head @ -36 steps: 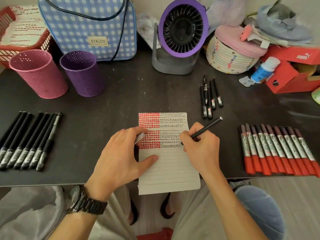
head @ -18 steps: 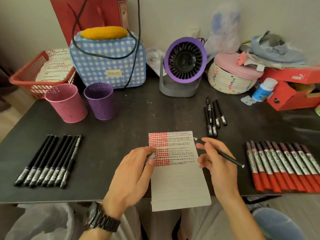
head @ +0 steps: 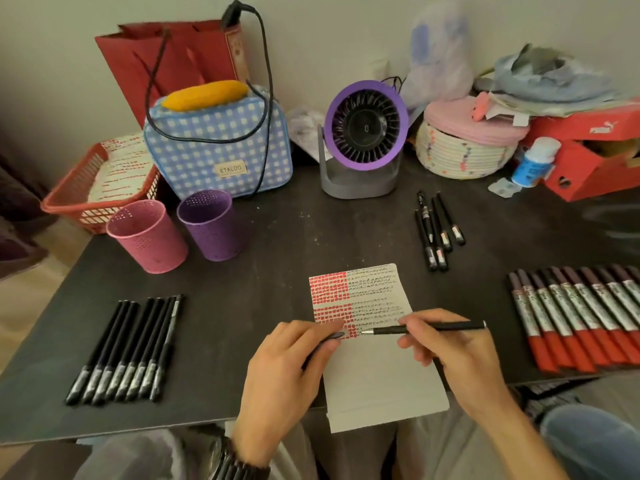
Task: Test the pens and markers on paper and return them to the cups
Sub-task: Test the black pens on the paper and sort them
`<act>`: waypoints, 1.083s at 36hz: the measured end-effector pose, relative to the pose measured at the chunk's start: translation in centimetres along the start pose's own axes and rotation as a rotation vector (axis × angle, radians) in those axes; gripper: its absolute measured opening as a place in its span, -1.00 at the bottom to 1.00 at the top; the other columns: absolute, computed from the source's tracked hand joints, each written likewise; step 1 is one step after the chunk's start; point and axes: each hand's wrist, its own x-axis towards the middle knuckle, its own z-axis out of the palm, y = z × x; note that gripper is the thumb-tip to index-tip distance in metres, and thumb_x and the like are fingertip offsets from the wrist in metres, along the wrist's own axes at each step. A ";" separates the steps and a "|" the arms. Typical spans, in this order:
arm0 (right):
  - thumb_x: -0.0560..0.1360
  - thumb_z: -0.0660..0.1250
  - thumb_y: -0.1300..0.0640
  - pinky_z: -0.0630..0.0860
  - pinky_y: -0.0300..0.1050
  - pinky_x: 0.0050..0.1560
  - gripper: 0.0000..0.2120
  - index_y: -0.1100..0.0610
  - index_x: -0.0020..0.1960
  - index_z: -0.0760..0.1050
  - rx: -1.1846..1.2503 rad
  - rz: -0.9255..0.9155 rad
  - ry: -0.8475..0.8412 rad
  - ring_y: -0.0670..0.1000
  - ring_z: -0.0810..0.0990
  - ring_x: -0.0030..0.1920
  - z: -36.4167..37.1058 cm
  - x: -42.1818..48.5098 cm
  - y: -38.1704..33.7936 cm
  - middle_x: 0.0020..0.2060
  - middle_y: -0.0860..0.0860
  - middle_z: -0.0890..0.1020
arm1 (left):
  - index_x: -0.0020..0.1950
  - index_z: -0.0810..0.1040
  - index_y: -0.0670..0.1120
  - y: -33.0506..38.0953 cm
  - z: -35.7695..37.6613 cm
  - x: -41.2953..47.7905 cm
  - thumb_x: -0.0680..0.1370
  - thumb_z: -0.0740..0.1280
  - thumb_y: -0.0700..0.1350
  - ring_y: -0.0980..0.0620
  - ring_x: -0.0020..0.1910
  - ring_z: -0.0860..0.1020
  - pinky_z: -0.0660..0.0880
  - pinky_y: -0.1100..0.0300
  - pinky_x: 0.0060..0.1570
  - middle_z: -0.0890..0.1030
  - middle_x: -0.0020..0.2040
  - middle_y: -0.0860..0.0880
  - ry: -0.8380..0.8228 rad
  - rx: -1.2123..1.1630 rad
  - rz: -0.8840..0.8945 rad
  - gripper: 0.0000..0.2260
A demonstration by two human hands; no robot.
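Note:
My right hand (head: 450, 348) pinches a thin black pen (head: 446, 328) that lies level over the lined paper (head: 377, 368), its tip pointing left. My left hand (head: 284, 372) holds the pen's cap (head: 327, 341), whose open end sits just left of the tip. The paper's upper part is filled with red and black test marks. A pink cup (head: 149, 237) and a purple cup (head: 211, 225) stand at the back left.
A row of black pens (head: 128, 351) lies at the left, several more black pens (head: 436, 230) at the back right, and a row of red markers (head: 581, 313) at the right. Behind stand a red basket (head: 69, 199), checked bag (head: 221, 150), fan (head: 363, 133) and boxes.
My right hand lifted the pen off the paper and turned it level, tip toward my left hand. My left hand left the paper and brought the cap to the tip. The view tilted up.

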 end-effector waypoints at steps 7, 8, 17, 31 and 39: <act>0.46 0.37 -0.02 0.50 -0.22 -0.34 -0.74 0.12 -0.02 0.72 0.090 0.044 -0.054 0.05 0.62 -0.35 -0.3 0.0 0.1 -0.25 0.23 0.72 | 0.25 0.65 0.05 -0.3 0.2 -0.1 0.63 0.23 0.11 0.13 -0.06 0.56 0.60 0.11 -0.14 0.65 0.06 0.17 -0.016 0.020 0.017 -0.69; 0.46 0.38 -0.02 0.50 -0.22 -0.35 -0.76 0.11 -0.03 0.71 0.091 0.044 -0.055 0.06 0.63 -0.35 -0.3 0.0 0.1 -0.24 0.23 0.73 | 0.25 0.65 0.05 -0.4 0.2 -0.1 0.63 0.23 0.11 0.14 -0.06 0.56 0.61 0.11 -0.15 0.65 0.06 0.16 -0.016 0.023 0.020 -0.69; 0.45 0.42 -0.09 0.47 -0.24 -0.37 -0.74 0.09 -0.09 0.71 0.044 0.033 0.008 -0.01 0.57 -0.41 0.0 0.0 0.2 -0.28 0.19 0.73 | 0.27 0.64 0.08 -0.7 0.7 -0.2 0.64 0.24 0.12 0.15 -0.06 0.55 0.59 0.13 -0.14 0.64 0.04 0.18 0.011 0.042 0.053 -0.71; 0.44 0.42 -0.13 0.49 -0.24 -0.37 -0.74 0.04 -0.09 0.72 -0.009 0.028 0.014 -0.02 0.59 -0.39 0.3 -0.2 -0.2 -0.27 0.16 0.74 | 0.27 0.62 0.10 -1.0 0.8 -0.2 0.65 0.23 0.12 0.12 -0.08 0.55 0.58 0.09 -0.19 0.64 0.04 0.17 0.010 0.062 0.095 -0.72; 0.45 0.42 -0.15 0.49 -0.26 -0.34 -0.74 0.02 -0.06 0.72 -0.104 0.034 -0.060 -0.06 0.59 -0.35 0.5 -0.2 -0.4 -0.24 0.10 0.75 | 0.27 0.63 0.12 -0.8 0.9 -0.2 0.69 0.19 0.13 0.09 -0.09 0.54 0.55 0.08 -0.19 0.64 0.04 0.18 -0.003 0.087 0.133 -0.72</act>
